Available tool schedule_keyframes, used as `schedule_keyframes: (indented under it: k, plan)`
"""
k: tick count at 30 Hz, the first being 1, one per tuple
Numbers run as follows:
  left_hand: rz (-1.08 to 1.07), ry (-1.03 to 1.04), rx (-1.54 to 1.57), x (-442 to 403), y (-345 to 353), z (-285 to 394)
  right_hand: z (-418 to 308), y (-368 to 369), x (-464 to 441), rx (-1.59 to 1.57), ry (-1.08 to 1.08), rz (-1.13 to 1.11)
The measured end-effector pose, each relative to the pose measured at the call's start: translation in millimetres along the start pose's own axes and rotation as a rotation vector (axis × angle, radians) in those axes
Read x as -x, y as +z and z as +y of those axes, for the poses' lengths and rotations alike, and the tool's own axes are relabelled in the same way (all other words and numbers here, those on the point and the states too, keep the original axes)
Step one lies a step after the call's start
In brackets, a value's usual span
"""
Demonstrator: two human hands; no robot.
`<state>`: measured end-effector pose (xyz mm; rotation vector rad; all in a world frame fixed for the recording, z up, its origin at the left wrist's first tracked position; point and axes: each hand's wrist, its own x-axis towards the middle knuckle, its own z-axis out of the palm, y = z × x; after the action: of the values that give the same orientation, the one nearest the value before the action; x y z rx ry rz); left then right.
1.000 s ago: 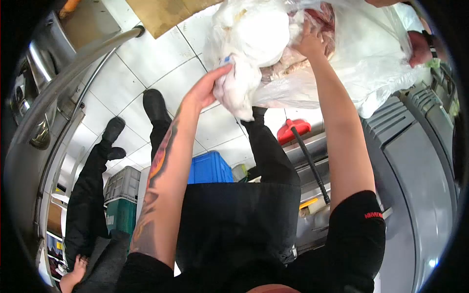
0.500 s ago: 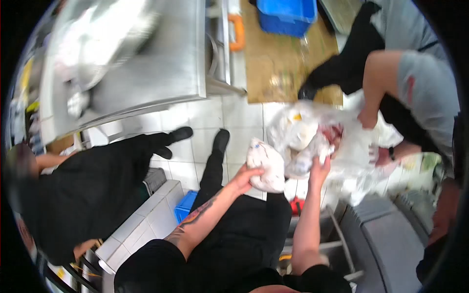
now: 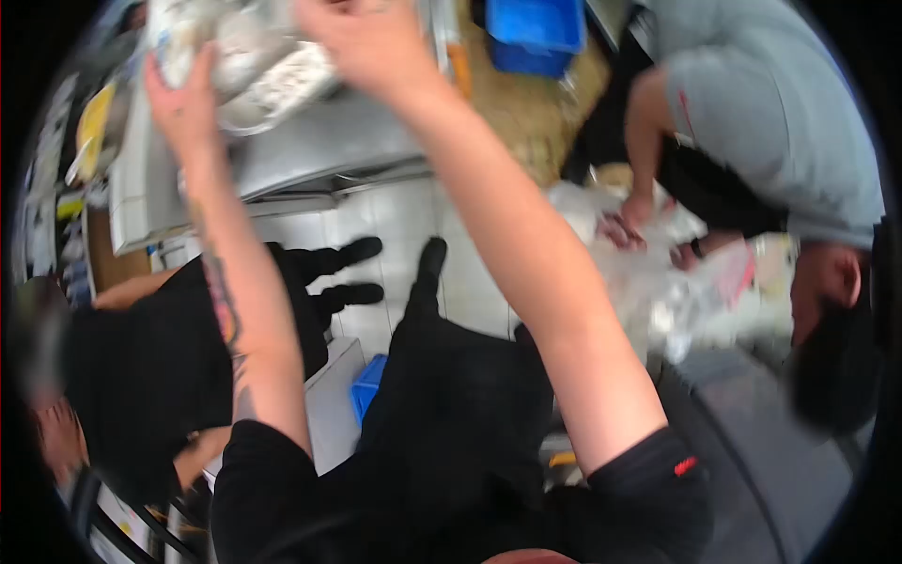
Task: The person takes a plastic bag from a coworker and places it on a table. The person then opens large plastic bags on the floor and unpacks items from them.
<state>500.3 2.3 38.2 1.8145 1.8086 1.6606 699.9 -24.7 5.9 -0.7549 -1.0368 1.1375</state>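
Both my arms stretch forward over the metal table (image 3: 310, 155). My left hand (image 3: 185, 103) is at its far left part, thumb and fingers either side of a white plastic-wrapped packet (image 3: 180, 47). My right hand (image 3: 352, 42) is blurred and cut by the top edge of the view, so its grip is hidden. Between the hands lie a clear plastic bag of pale food (image 3: 246, 47) and a tray of small whitish pieces (image 3: 289, 86).
A crouching person in a grey shirt (image 3: 770, 103) handles meat (image 3: 620, 232) in plastic bags on the tiled floor at right. Another person in black (image 3: 178, 348) is at left. A blue bin (image 3: 536, 38) stands on brown board; grey containers (image 3: 742, 423) stand lower right.
My hands have swung up and left from the floor bags to the metal table. The white packet in my left hand has gone with it. The grey-shirted person has leaned farther in.
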Motion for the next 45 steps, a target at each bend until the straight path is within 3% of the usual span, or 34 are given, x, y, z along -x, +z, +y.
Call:
schedule_keyframes:
  k: [1,3,5,7,10,11,12,13,15,16,17,20,23,25,27,31,33,34,36,37,38,41,42,43,45]
  plan:
    - [-0.075,0.125,-0.175,-4.5,4.7,-34.3,22.7,1.1,9.0,0.026,-0.083,0.141]
    - [-0.355,-0.143,-0.05,25.2,12.8,-56.2,54.7,-27.1,54.6,-0.135,0.082,0.061]
    - [-0.312,0.198,-0.253,80.7,17.0,-61.3,80.7,-62.4,124.7,-0.307,0.282,0.105]
    - [-0.284,0.293,-0.153,144.2,15.5,-43.6,130.8,-120.1,213.0,-0.167,0.572,0.187]
    - [-0.361,0.069,0.011,262.6,7.2,-51.2,194.1,-203.8,375.1,0.073,0.97,0.527]
    - [-0.449,-0.216,-0.008,308.3,5.2,-44.7,214.8,-232.8,429.2,0.245,1.045,0.565]
    - [-0.559,-0.323,0.075,345.8,6.2,-36.6,213.2,-254.5,462.6,0.347,1.059,0.515]
    - [-0.663,-0.241,0.099,381.2,8.0,-27.6,206.8,-274.5,480.5,0.448,1.063,0.465]
    - [-0.899,-0.36,0.214,431.6,5.6,1.6,187.2,-306.4,482.0,0.901,0.921,0.261]
    - [-1.003,-0.289,0.252,442.4,6.8,16.4,186.1,-325.3,475.5,0.984,0.896,0.265]
    - [-1.097,-0.436,0.387,465.2,4.9,20.8,195.1,-352.2,474.7,1.102,0.733,0.229]
    - [-1.362,-0.569,0.484,498.5,11.8,22.0,238.2,-434.1,461.5,1.331,0.627,0.231]
    - [-1.499,-0.458,0.454,524.3,34.0,-27.3,302.5,-505.8,470.7,1.521,0.809,0.047]
    - [-1.588,-0.393,0.409,545.7,49.8,-70.6,332.9,-519.1,479.3,1.836,1.094,-0.248]
    - [-1.637,-0.244,0.287,564.9,67.8,-117.2,349.5,-508.5,524.3,1.816,1.232,-0.307]
    - [-1.69,-0.253,0.186,600.4,107.0,-179.9,369.4,-482.5,603.9,1.65,1.55,-0.369]
    - [-1.743,-0.368,0.256,633.6,137.8,-201.8,372.5,-470.0,640.7,1.496,1.741,-0.365]
    - [-1.732,-0.285,0.313,651.6,158.7,-204.7,375.5,-464.6,654.5,1.414,1.832,-0.359]
    - [-1.726,-0.187,0.446,685.2,207.3,-187.4,402.8,-458.6,652.3,1.45,1.367,0.109]
    - [-1.73,-0.165,0.523,699.1,234.2,-171.5,420.6,-455.2,653.1,1.344,1.031,0.254]
    - [-1.734,-0.134,0.6,723.1,260.6,-162.2,429.7,-443.4,640.1,1.195,1.153,0.271]
    - [-1.8,0.009,0.61,760.7,324.4,-143.9,525.6,-419.1,677.2,0.778,0.912,-0.093]
    - [-1.878,0.022,0.524,769.1,341.9,-152.3,498.1,-389.7,634.2,0.529,0.888,-0.075]
    - [-1.955,0.035,0.433,778.1,357.3,-164.7,500.8,-366.4,627.7,0.595,0.957,-0.14]
    - [-1.939,0.164,0.025,782.8,376.1,-208.1,507.8,-342.8,615.2,0.748,0.867,-0.167]
